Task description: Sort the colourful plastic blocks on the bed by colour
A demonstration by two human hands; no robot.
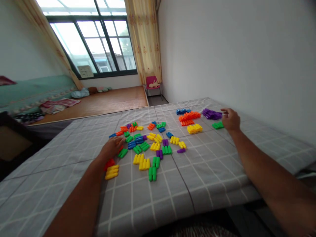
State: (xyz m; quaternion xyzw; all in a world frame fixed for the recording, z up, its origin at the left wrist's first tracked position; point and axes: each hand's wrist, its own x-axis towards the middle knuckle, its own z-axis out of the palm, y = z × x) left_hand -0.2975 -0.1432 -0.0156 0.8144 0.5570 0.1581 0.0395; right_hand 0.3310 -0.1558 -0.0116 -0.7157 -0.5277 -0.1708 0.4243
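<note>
My left hand (113, 146) rests low over the left side of the scattered coloured pieces, beside green pieces (122, 152) and red ones (110, 162); its fingers are bent and whatever is under them is hidden. At the right, my right hand (230, 119) is at the edge of a purple pile (211, 114), its fingers curled, with a green group (218, 125) just below. Whether it pinches a piece is too small to tell. Yellow pieces (144, 164), blue pieces (135, 142) and more green ones (152, 173) lie between the hands.
A grey checked cloth (197, 184) covers the surface. Orange (189, 116), blue (183, 111) and yellow (195, 128) piles lie left of the purple one. Beyond are a wooden platform (118, 98), a pink chair (151, 81) and a white wall (222, 49) on the right.
</note>
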